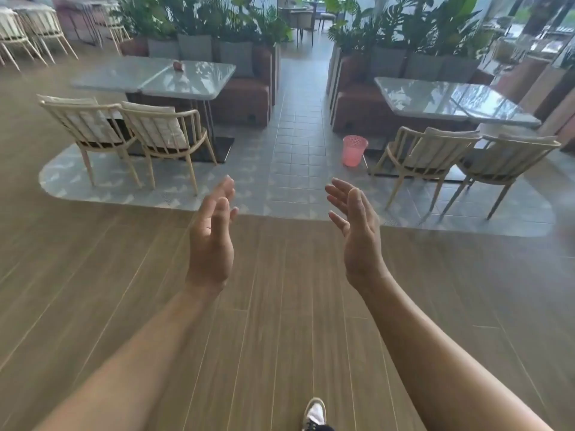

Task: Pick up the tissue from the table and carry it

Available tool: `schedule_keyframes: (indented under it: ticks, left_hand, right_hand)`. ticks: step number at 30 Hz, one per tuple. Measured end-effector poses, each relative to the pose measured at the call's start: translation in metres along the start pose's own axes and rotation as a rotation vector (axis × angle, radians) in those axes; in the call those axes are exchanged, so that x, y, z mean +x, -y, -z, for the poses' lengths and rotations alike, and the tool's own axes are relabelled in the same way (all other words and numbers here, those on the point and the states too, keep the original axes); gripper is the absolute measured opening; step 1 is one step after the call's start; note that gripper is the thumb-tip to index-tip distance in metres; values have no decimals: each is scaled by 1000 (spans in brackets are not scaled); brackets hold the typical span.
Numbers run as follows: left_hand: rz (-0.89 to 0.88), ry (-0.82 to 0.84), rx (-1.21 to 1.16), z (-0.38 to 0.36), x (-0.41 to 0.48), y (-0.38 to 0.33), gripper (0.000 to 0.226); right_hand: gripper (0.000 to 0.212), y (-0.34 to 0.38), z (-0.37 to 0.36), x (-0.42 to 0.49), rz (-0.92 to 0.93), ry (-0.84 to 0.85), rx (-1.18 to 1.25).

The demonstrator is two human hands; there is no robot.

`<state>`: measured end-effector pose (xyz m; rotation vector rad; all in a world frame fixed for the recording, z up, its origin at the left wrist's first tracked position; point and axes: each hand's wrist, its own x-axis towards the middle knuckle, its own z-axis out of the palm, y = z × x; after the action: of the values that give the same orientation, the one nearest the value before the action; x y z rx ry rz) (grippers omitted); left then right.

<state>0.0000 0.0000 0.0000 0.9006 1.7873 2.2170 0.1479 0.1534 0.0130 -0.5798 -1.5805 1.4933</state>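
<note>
Head view looks down over two bare forearms stretched forward above a wood-plank floor (280, 306). Left hand (211, 241) and right hand (357, 234) are held up, palms turned toward each other with a wide gap between them; the fingers (225, 191) of each are straight and relaxed, and neither hand holds or touches anything. Beyond the hands the planks give way to a grey tiled floor (295, 144) with a curved edge, and a tiled aisle runs on between two seating areas. On that aisle, ahead of the right hand and well apart from it, stands a pink wastebasket (354, 150), the nearest loose thing to the hands.

To the left is a glossy grey desk (155, 76) with a small dark red object (178, 65) on it, too small to make out, and two cream slatted chairs (161, 135) drawn up to it. To the right is a second glossy desk (451, 99) with two more cream chairs (429, 154). Brown sofas (245, 98) with grey cushions back both desks, and tall green plants (202, 17) rise behind them. A white shoe (314, 415) shows at the bottom edge.
</note>
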Motion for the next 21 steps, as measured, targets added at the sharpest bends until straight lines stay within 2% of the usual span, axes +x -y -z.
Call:
schedule_keyframes:
  ticks: [3,8,16,21]
  left_hand:
    - [31,-9,28,-10,32,13,50]
    - [35,4,26,-37,107,51,44]
    - [37,4,25,-102,244,103,41]
    - [51,71,18,-130,313,129,42]
  right_hand:
    - [47,-13,-7,36,-34,-19,10]
    - [45,-45,-14,122,-14,-2,24]
    - [55,-81,-17,284,17,44,16]
    - [54,-105,-25,361,-5,65,34]
